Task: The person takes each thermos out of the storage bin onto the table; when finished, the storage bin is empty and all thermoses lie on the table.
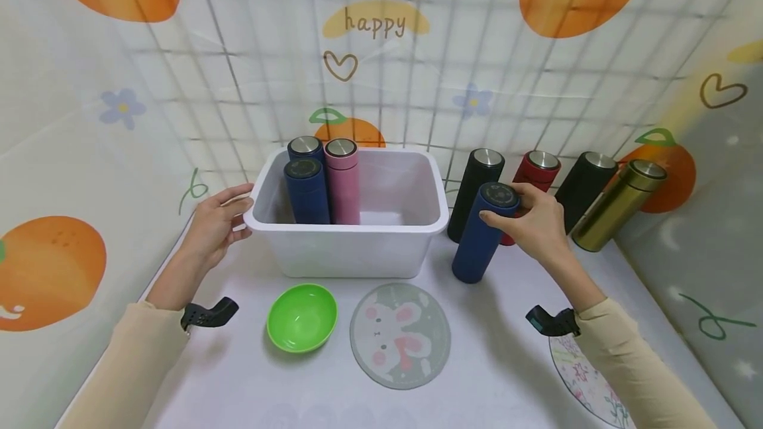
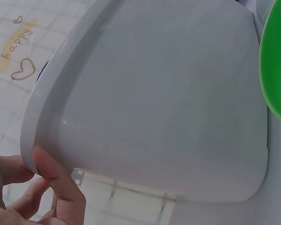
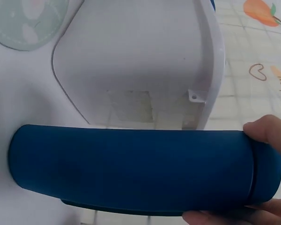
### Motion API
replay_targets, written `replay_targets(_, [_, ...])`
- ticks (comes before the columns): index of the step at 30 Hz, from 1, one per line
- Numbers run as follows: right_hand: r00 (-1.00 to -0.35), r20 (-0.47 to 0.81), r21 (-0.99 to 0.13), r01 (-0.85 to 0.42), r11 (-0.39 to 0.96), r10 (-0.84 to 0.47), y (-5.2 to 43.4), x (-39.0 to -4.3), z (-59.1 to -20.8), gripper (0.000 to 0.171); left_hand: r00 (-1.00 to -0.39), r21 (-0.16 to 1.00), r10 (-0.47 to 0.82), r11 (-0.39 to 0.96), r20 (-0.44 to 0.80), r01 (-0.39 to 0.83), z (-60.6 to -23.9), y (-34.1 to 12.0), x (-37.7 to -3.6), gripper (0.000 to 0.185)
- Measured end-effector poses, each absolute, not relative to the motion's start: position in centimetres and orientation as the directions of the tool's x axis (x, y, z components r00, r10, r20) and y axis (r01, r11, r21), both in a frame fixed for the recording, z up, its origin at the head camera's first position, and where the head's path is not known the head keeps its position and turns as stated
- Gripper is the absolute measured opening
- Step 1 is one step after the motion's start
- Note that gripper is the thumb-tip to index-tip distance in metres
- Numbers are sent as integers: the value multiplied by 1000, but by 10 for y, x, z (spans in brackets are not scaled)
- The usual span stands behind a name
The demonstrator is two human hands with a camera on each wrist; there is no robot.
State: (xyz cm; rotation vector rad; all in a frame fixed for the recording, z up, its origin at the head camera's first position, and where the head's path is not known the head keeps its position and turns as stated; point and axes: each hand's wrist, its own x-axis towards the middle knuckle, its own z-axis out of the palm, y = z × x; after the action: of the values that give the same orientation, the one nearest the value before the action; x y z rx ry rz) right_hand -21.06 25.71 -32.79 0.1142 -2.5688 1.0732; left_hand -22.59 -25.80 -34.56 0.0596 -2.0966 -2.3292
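head view is showing a white tabletop (image 1: 489, 376) enclosed by printed fruit-pattern curtains, and a white plastic bin (image 1: 352, 243) is sitting toward the far edge, a little left of centre. inside the bin, against its left wall, two dark blue flasks (image 1: 306, 190) and a pink flask (image 1: 343, 181) are standing upright, touching one another. the left hand (image 1: 216, 227) is resting against the bin's near left corner, fingers only loosely bent, with the thumb (image 2: 56, 180) pressing on the rim in the left wrist view. right of the bin, a row of flasks is standing along the far edge: a black flask (image 1: 475, 194), a red flask (image 1: 539, 174) partly hidden behind the hand, a second black flask (image 1: 585, 184) and a gold flask (image 1: 620, 214) nearest the right edge. just in front of this row, close beside the bin's right wall, a dark blue flask (image 1: 483, 234) is standing on its base and tilting. the right hand (image 1: 536, 224) is gripping this flask around its top, fingers curling about the cap, and the right wrist view is showing fingertips (image 3: 267, 131) clamping the cap end. near the front edge, a round grey mat with a rabbit face (image 1: 399, 336) is lying flat before the bin, a green bowl (image 1: 301, 318) is sitting just left of it, and a floral mat (image 1: 587, 379) is lying partly under the right forearm toward the near right corner.
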Motion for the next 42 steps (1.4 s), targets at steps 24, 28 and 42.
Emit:
replay_targets(24, [-908, 417, -717, -313, 623, 23, 264, -213, -350, 67, -999, 991, -34, -137, -16, -11, -345, -259, -224, 49])
replay_targets(28, [-907, 419, -716, -313, 624, 27, 265, -211, -351, 68, -999, 991, -29, -134, -20, -16, -346, -259, -225, 49])
replay_targets(42, [-869, 490, -696, -340, 633, 72, 267, -208, -328, 69, -999, 990, -24, -139, -31, -28, -347, -259, -225, 49])
